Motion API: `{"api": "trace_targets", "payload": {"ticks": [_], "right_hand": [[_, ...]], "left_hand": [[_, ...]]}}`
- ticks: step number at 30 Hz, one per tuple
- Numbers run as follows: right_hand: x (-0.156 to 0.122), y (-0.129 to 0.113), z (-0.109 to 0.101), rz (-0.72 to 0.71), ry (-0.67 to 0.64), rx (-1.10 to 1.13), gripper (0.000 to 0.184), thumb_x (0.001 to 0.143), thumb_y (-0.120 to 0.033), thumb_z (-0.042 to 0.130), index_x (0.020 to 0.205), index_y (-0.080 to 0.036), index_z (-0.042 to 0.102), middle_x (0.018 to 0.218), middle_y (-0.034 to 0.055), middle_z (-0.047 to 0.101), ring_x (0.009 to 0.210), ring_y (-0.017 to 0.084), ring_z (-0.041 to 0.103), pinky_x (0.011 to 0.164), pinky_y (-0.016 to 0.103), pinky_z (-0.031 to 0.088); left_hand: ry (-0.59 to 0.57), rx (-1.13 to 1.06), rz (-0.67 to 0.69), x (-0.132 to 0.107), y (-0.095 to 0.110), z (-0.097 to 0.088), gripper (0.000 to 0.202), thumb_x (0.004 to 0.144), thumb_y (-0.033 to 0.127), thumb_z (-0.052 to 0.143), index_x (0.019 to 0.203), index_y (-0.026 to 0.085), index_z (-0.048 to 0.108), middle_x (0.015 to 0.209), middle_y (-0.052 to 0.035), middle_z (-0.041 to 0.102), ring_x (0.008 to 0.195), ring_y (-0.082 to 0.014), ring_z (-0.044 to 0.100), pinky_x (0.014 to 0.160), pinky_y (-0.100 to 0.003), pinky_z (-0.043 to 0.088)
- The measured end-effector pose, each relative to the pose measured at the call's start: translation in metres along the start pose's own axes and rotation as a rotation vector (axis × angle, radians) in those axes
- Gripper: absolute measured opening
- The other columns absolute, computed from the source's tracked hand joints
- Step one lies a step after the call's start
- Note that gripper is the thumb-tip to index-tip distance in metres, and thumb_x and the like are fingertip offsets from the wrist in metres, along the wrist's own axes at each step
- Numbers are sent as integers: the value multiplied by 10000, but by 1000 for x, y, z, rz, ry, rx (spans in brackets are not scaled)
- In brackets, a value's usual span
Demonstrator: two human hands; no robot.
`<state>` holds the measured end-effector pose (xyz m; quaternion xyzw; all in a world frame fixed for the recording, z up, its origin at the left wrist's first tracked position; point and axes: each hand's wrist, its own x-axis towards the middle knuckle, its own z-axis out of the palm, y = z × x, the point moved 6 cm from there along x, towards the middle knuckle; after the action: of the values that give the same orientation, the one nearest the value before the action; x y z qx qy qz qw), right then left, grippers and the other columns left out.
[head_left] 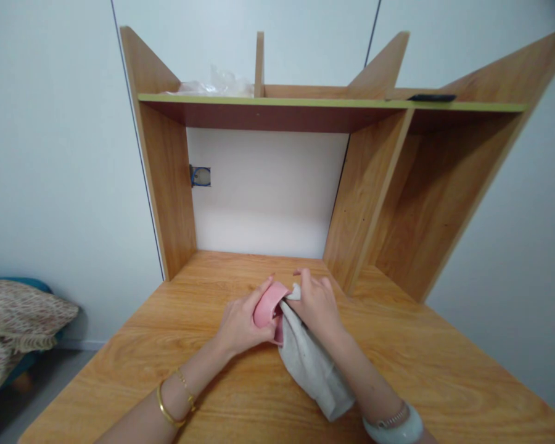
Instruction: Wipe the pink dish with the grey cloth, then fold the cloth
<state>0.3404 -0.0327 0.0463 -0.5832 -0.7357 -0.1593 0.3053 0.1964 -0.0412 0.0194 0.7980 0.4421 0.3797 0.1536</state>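
1. Left hand (241, 324): curled around a pink hollow container (269, 305), thumb and fingers gripping its outside; the container is tilted above the near-middle of the desk, its opening toward the right hand; its exact type cannot be told.
2. Right hand (318, 302): bunched, pinching a light grey cloth (312, 369) at the container's opening; the cloth hangs down toward the near edge, beside the right forearm.
3. Wrists: gold bangle (165, 407) and thin gold chain bracelet (185, 383) on the left; pale thick bangle (394, 427) on the right.
4. Wood-grain desk (189, 333): beneath both hands; a wooden hutch (382, 185) stands at its back.
5. Hutch shelf: clear plastic bag (217, 83) at left; flat black object (431, 97) at right; an uncovered wall box (201, 176) with blue wire shows below.
6. Far left: fringed woven throw (16, 314) over blue furniture (25, 282).
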Motion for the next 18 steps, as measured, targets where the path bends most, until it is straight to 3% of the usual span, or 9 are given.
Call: {"api": "trace_targets", "payload": {"ticks": [5, 10, 14, 18], "right_hand": [[-1, 8, 15, 83, -147, 168, 334, 763, -312, 483, 1056, -167, 411, 687, 36, 630, 681, 207, 604, 585, 243, 319], [-3, 14, 15, 189, -96, 460, 334, 756, -307, 471, 1048, -174, 380, 618, -10, 578, 584, 181, 577, 531, 228, 345], [-3, 18, 16, 288, -45, 644, 303, 755, -293, 455, 1023, -182, 366, 586, -32, 545, 526, 169, 547, 510, 236, 363], [-1, 27, 24, 391, -22, 796, 321, 751, -325, 466, 1016, -194, 340, 664, -11, 586, 542, 162, 554, 493, 237, 385]], "left_hand": [[25, -104, -43, -1, -10, -1, 842, 699, 379, 570, 1393, 213, 124, 944, -44, 630, 770, -194, 598, 754, -333, 459], [65, -454, -55, 3, -24, 3, 842, 801, 519, 439, 1389, 138, -27, 876, -45, 608, 777, -161, 578, 781, -318, 446], [91, -752, -27, 7, -25, 8, 850, 798, 585, 406, 1376, 173, -60, 1064, -96, 565, 942, -178, 561, 869, -338, 422], [43, -814, 24, 5, -13, 18, 980, 718, 538, 574, 1366, 201, -80, 1284, -165, 404, 1114, -234, 480, 936, -376, 390]]}}
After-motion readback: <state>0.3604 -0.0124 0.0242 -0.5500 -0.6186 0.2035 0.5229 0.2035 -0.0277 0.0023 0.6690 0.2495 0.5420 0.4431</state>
